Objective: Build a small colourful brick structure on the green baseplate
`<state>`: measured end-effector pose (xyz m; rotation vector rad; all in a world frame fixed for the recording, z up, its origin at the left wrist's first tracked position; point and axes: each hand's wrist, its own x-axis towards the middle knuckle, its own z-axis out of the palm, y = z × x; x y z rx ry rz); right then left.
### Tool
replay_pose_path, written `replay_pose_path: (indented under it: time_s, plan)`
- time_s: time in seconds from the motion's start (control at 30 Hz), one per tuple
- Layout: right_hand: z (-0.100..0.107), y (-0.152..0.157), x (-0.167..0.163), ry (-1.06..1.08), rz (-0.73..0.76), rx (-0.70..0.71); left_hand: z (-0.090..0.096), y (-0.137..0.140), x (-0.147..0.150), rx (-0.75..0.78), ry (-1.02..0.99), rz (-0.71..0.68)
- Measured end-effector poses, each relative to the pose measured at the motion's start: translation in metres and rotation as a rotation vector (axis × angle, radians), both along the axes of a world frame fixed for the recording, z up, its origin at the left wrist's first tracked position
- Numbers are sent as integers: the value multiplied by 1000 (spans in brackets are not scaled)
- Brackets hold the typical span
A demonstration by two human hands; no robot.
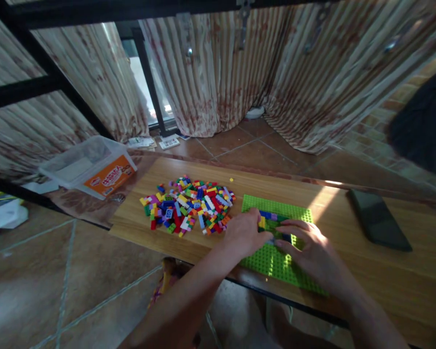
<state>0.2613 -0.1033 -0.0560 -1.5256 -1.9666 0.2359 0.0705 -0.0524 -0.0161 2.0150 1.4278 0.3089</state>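
Note:
A green studded baseplate lies on the wooden board, with several building bricks fixed in its middle. Blue and purple bricks form a row along the far side, and a yellow brick stands at the left end. My left hand is closed at the left side of these bricks, its thumb pressing near a small greyish-blue brick. From the right, my right hand curls over the bricks, fingers and thumb pinched round a dark blue brick. The fingers partly hide the pieces.
Left of the baseplate spreads a pile of loose coloured bricks. A dark phone lies at the right on the wooden board. Beyond the board's left end stands a clear plastic box with an orange label. Striped curtains hang behind.

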Motion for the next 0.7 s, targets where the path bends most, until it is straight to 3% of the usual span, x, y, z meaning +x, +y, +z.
replay_pose_path:
  time_s: [0.2, 0.47, 0.57, 0.7]
  plan:
    - [1, 4, -5, -10, -91, 48, 1, -2, -2, -22, -13, -3]
    - [-2, 8, -7, -56, -88, 76, 3, -10, 5, -8, 42, 28]
    - [-3, 10, -7, -66, -91, 102, 0, -13, 6, 42, 51, 23]
    - [-2, 11, -9, -43, -91, 118, -4, -20, 6, 219, 48, -34]
